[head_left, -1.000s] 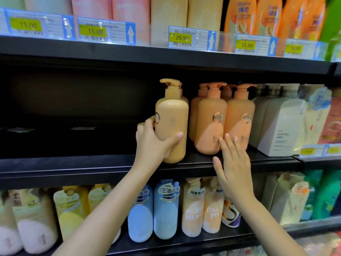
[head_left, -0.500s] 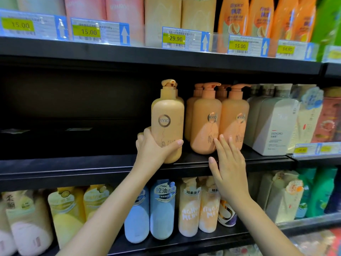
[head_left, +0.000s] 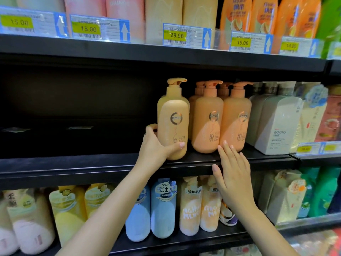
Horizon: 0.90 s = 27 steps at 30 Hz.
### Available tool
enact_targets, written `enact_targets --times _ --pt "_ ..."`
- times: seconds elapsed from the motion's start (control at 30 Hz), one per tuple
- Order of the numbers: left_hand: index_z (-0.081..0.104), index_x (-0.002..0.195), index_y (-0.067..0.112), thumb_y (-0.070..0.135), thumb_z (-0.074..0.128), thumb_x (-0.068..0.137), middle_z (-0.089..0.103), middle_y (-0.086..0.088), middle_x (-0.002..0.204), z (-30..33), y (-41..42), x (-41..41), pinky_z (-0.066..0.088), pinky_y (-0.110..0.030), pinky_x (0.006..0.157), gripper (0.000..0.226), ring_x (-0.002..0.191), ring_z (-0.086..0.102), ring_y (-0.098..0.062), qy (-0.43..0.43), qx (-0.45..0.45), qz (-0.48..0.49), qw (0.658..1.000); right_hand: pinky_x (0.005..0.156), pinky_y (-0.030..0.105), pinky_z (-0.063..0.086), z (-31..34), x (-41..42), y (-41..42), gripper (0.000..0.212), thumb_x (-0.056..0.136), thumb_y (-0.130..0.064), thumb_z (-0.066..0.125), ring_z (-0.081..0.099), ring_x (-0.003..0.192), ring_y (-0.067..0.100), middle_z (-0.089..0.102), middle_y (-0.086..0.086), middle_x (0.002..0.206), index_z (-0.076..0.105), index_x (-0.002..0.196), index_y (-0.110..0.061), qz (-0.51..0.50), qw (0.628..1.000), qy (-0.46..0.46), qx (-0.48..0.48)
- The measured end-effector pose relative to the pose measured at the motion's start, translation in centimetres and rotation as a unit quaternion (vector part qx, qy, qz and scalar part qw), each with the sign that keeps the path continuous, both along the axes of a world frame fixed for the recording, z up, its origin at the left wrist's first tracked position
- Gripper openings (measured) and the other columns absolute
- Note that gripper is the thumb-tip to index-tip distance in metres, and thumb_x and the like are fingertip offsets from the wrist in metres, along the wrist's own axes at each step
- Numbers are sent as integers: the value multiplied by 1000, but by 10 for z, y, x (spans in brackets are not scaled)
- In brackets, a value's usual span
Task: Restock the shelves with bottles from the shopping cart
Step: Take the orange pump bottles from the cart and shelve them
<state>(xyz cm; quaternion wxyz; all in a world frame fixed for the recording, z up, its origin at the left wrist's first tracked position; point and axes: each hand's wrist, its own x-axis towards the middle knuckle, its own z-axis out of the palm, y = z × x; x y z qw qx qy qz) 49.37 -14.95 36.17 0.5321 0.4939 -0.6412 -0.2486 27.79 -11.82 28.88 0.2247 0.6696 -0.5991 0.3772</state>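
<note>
My left hand (head_left: 156,145) grips the lower part of a tan pump bottle (head_left: 173,115) that stands upright at the front of the black middle shelf (head_left: 73,163), its round label facing me. Just to its right stand two orange pump bottles (head_left: 207,119) of the same brand, with more behind them. My right hand (head_left: 232,172) is held flat with straight fingers in front of the shelf edge, fingertips close to the base of the right orange bottle (head_left: 236,119); I cannot tell if they touch it. No shopping cart shows.
The middle shelf left of the tan bottle is dark and bare. White bottles (head_left: 276,119) stand at its right. The top shelf carries price tags (head_left: 177,36) and pink and orange bottles. The bottom shelf (head_left: 184,244) holds yellow, blue and peach bottles.
The tan bottle has been turned so its round label faces me and it stands closer to the orange bottles. My right hand has dropped slightly toward the shelf edge.
</note>
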Motion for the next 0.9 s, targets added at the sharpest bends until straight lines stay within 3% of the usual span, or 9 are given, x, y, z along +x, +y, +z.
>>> enact_targets --times 0.3,0.5,0.77,0.9 --pt "32 142 18 45 83 65 43 -7 135 1 -11 -14 42 -30 91 96 121 46 -21 -7 0 44 999 117 38 12 0 0 0 61 97 -43 24 31 143 24 35 8 154 43 144 -9 -5 1000 1 9" --pt "39 139 21 47 80 68 47 -4 126 0 -10 -17 40 -27 83 86 106 44 -12 -35 -22 58 997 117 38 12 0 0 1 61 97 -43 24 32 142 24 36 7 153 44 143 -9 -1 1000 -8 17" --pt "41 136 13 51 78 69 51 -9 129 -1 -11 -25 49 -34 90 86 115 53 -23 -57 -19 107 992 118 38 12 0 0 2 62 97 -45 22 30 144 22 35 6 154 42 144 -11 2 999 -8 33" --pt "41 134 8 52 73 75 54 -11 128 2 1 -23 49 -39 90 80 114 54 -26 -99 4 111 989 121 35 3 7 2 9 63 98 -48 20 16 148 17 23 2 159 32 150 -14 15 998 -16 64"
